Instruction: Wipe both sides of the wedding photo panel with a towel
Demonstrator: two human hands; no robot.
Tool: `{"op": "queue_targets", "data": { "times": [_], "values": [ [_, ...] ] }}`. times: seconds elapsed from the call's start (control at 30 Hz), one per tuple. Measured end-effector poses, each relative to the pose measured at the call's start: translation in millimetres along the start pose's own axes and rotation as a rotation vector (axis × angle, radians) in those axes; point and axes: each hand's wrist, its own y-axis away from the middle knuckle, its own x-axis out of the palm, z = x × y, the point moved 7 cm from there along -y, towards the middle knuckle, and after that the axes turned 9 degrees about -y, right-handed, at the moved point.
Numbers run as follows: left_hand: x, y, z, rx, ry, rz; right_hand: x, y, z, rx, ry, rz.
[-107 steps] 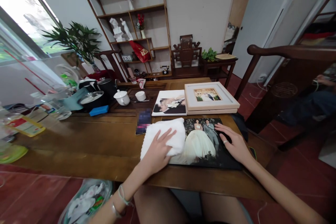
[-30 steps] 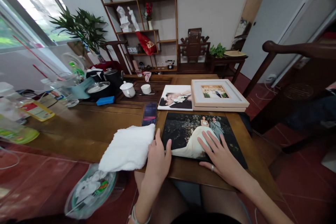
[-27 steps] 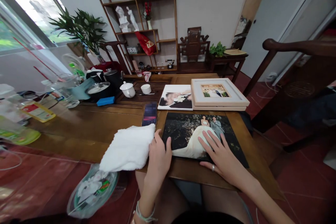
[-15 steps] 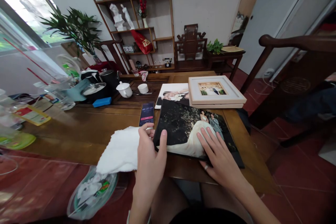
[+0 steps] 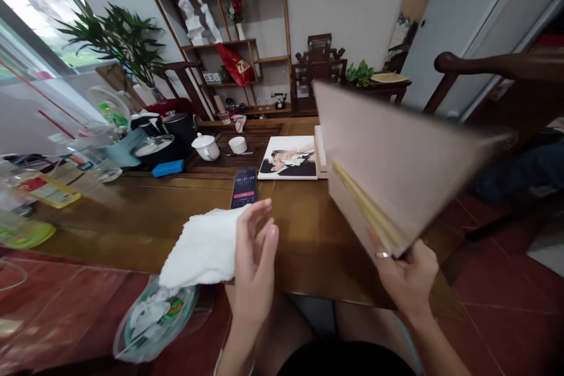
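My right hand (image 5: 408,273) grips the near edge of a large photo panel (image 5: 396,158), which is lifted off the wooden table (image 5: 132,217) and flipped so its plain back faces me; it is blurred by motion. My left hand (image 5: 255,264) hovers open, fingers loosely spread, beside a folded white cloth (image 5: 205,247) that hangs over the table's near edge. A phone (image 5: 245,187) lies just beyond the cloth.
Another photo print (image 5: 289,157) lies flat behind the phone, beside a pale framed picture mostly hidden by the raised panel. Teapot (image 5: 205,147), cup (image 5: 238,144), pots and bottles crowd the left. A bin with a bag (image 5: 152,320) stands below. A dark wooden chair (image 5: 493,70) stands at right.
The panel went from flat on the table, to tilted up at its left edge, to raised and turned over in my right hand. My left hand let go of it and drew back.
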Motion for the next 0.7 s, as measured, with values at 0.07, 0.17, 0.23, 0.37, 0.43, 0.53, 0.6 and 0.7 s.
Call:
{"op": "queue_targets", "data": {
  "times": [0.07, 0.17, 0.23, 0.37, 0.43, 0.53, 0.6, 0.7],
  "values": [
    [17.0, 3.0, 34.4, -0.148, 0.104, 0.101, -2.9, 2.5, 6.0, 0.078, -0.21, -0.186],
    [46.1, 12.3, 69.1, -0.37, 0.345, 0.26, 9.7, 8.2, 10.7, 0.19, -0.504, -0.288],
    [61.6, 18.8, 76.5, -0.478, 0.499, 0.327, 22.8, 14.8, 6.7, 0.314, -0.609, -0.269],
    [62.2, 21.1, 87.2, -0.589, 0.586, 0.15, 40.8, 36.9, -14.7, 0.556, -0.7, -0.205],
    [52.5, 18.4, 95.5, -0.609, 0.54, 0.028, 43.6, 43.2, -23.8, 0.581, -0.706, -0.128],
    [38.8, 8.5, 102.9, -0.598, 0.474, -0.009, 39.7, 40.3, -33.5, 0.562, -0.725, 0.033],
    [30.6, -0.3, 104.0, -0.588, 0.451, 0.02, 21.6, 29.6, -40.7, 0.514, -0.742, -0.004],
    [21.5, -10.5, 106.3, -0.629, 0.407, 0.074, -21.4, 11.0, -55.6, 0.434, -0.661, -0.223]
  ]
}}
